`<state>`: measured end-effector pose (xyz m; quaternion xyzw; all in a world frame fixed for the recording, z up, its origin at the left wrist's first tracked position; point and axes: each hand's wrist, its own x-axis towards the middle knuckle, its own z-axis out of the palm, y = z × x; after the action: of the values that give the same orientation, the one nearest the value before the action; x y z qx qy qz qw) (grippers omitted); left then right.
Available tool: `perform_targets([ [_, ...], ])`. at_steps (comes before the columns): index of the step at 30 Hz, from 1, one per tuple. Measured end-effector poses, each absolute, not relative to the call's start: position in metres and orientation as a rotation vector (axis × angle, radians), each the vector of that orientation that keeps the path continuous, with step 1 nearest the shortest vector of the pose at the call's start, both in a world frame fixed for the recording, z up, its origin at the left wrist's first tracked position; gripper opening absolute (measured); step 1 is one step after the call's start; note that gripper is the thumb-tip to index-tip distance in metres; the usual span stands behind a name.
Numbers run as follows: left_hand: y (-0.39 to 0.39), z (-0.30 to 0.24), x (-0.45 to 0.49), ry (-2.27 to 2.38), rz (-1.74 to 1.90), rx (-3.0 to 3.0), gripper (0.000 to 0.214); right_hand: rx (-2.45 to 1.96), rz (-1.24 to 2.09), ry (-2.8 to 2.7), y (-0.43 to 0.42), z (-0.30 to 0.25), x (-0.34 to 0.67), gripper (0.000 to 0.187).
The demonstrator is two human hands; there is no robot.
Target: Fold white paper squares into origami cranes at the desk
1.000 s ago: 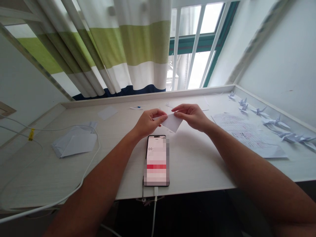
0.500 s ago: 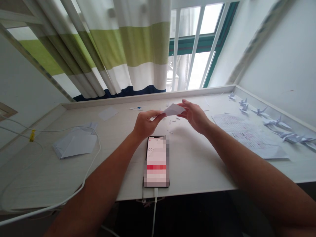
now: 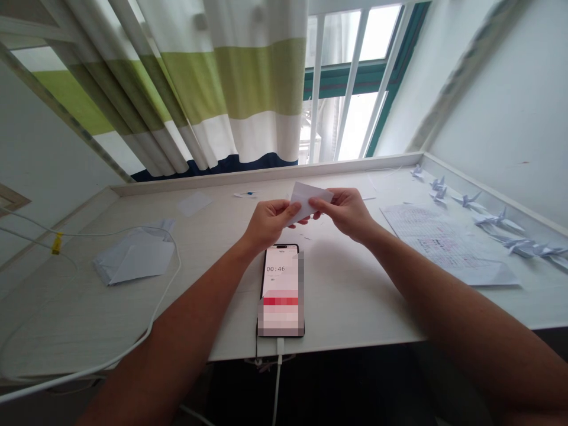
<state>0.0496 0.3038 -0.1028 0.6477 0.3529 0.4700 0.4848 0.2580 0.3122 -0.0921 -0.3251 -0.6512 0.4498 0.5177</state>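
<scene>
A small folded piece of white paper (image 3: 306, 192) is held up above the desk between both hands. My left hand (image 3: 271, 222) pinches its lower left side, thumb on the front and fingers behind. With the thumb laid over the front face, my right hand (image 3: 348, 210) grips the paper's right side. The two thumb tips lie close together on the sheet. Below the hands a phone (image 3: 281, 284) lies on the desk, its screen showing 00:46 and partly pixelated. A few tiny paper scraps (image 3: 307, 238) lie just under the hands.
Several folded paper cranes (image 3: 465, 200) line the right edge of the desk, beside a printed sheet (image 3: 437, 242). White papers (image 3: 139, 257) lie at left, crossed by a white cable (image 3: 171, 281). A small paper square (image 3: 195, 203) lies farther back.
The paper has tipped from nearly flat to facing me. My right hand has come in from its right corner, and its thumb now presses on the front.
</scene>
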Motion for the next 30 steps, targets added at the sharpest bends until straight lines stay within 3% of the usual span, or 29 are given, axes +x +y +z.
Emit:
perform_targets([
  [16,0.3047,-0.1090,0.0549,0.825,1.232,1.474,0.053,-0.770,1.173,-1.558,0.3118,-0.0962,0.2569,0.028],
  [30,0.3079,-0.1079,0.0551,0.816,1.304,1.361,0.050,-0.776,1.173,-1.585,0.3096,-0.0894,0.2582,0.039],
])
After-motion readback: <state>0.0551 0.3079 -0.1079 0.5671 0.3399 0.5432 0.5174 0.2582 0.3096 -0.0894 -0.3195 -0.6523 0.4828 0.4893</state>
